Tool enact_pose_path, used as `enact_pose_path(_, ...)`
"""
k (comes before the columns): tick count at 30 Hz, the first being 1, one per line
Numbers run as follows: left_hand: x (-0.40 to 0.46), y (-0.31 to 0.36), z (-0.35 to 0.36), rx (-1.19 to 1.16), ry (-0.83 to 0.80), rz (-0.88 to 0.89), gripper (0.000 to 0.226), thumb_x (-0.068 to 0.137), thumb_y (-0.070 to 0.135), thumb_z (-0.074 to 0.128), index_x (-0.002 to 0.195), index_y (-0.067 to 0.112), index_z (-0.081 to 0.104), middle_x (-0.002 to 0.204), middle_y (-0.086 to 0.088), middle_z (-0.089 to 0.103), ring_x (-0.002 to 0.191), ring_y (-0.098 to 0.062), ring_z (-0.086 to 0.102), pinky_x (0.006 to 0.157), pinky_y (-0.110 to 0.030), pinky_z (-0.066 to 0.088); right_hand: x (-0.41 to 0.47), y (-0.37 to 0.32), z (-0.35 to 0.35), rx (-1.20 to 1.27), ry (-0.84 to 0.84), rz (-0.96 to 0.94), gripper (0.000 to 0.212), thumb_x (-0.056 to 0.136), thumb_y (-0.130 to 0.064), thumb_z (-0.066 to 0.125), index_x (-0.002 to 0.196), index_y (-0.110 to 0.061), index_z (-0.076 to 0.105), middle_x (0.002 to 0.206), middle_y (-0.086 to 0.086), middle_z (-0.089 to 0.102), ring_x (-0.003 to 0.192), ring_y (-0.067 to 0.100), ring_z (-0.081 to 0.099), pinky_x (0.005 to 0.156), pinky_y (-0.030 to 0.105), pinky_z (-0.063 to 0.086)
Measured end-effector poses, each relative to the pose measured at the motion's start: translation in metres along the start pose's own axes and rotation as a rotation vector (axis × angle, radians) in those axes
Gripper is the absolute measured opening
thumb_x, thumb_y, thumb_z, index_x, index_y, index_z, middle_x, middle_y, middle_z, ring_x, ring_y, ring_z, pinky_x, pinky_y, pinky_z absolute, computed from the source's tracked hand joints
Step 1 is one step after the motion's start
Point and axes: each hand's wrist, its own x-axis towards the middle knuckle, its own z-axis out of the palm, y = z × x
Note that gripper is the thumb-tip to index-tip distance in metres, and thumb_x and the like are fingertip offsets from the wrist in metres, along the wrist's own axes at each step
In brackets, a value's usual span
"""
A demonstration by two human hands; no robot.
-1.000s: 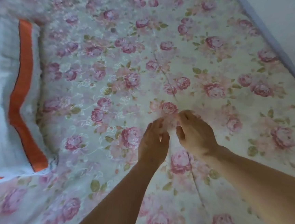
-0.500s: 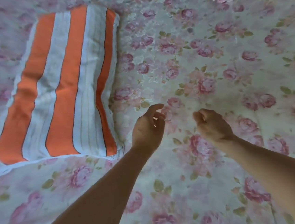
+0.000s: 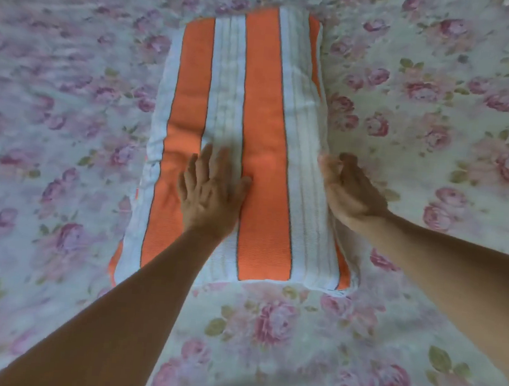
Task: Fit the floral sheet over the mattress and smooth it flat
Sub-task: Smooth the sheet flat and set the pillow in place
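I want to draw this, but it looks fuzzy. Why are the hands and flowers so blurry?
Head view: the left hand lying flat on the striped pillow and the right hand at its edge are smeared, fingertips most, which suggests motion; the floral sheet is softer at the left and far edges; light is dim and even, with soft shadows beside the pillow and no glare.

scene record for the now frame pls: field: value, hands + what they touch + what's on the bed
surface: floral sheet spread across the bed
object on sheet: orange and white striped pillow, lying lengthwise away from the camera
left hand: flat on top of the pillow, fingers spread
right hand: against the pillow's right side edge, fingers straight, blurred
sheet state: light wrinkles visible at left; edges out of view
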Motion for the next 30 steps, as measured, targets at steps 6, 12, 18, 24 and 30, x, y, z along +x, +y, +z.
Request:
enact_pose_path(6, 0.026, -0.075, -0.009, 0.071, -0.166, -0.263, 0.084, 0.085, 0.075, 0.031, 0.152, 0.036, -0.001, 0.161, 0.008, -0.004, 0.147, -0.029, 0.000, 0.116, -0.049, 0.003, 0.018, -0.042, 0.038, 0.031, -0.092, 0.148, 0.090, 0.079, -0.083, 0.021, 0.143, -0.020, 0.020, 0.135, 0.016, 0.048, 0.119, 0.036, 0.049, 0.092, 0.042, 0.038)
enact_pose_path(12, 0.056, -0.098, -0.021, -0.428, -0.218, -0.623, 0.104, 0.070, 0.075, 0.060, 0.149, 0.020, 0.019, 0.147, -0.011, 0.037, 0.131, -0.036, 0.038, 0.107, -0.048, 0.033, 0.037, -0.049, 0.046, 0.353, -0.029, 0.293, 0.104, 0.059, -0.069, 0.060, 0.142, -0.011, 0.035, 0.129, 0.004, 0.055, 0.113, 0.025, 0.055, 0.098, 0.038, 0.044)
enact_pose_path(18, 0.061, -0.084, -0.030, -0.570, -0.244, -0.692, 0.114, 0.052, 0.072, 0.077, 0.143, 0.019, 0.032, 0.138, -0.007, 0.047, 0.121, -0.033, 0.049, 0.100, -0.049, 0.043, 0.037, -0.042, 0.040, 0.456, -0.034, 0.317, 0.079, 0.067, -0.061, 0.067, 0.122, -0.007, 0.054, 0.101, 0.003, 0.063, 0.087, 0.018, 0.060, 0.067, 0.026, 0.045)
enact_pose_path(24, 0.043, -0.038, -0.019, -0.458, -0.202, -0.626, 0.108, 0.055, 0.070, 0.077, 0.138, 0.020, 0.028, 0.133, -0.009, 0.050, 0.118, -0.034, 0.051, 0.098, -0.052, 0.045, 0.034, -0.018, -0.002, 0.306, 0.060, 0.246, 0.096, 0.070, -0.081, 0.050, 0.133, -0.009, 0.048, 0.115, 0.004, 0.057, 0.094, 0.023, 0.054, 0.083, 0.031, 0.045)
enact_pose_path(30, 0.005, 0.045, 0.013, -0.481, -0.166, -0.589, 0.099, 0.062, 0.069, 0.073, 0.135, 0.018, 0.030, 0.133, -0.010, 0.053, 0.118, -0.034, 0.053, 0.095, -0.045, 0.046, 0.043, 0.034, -0.076, 0.206, 0.114, 0.171, 0.085, 0.070, -0.083, 0.044, 0.113, -0.011, 0.059, 0.102, 0.004, 0.063, 0.086, 0.023, 0.059, 0.081, 0.033, 0.050)
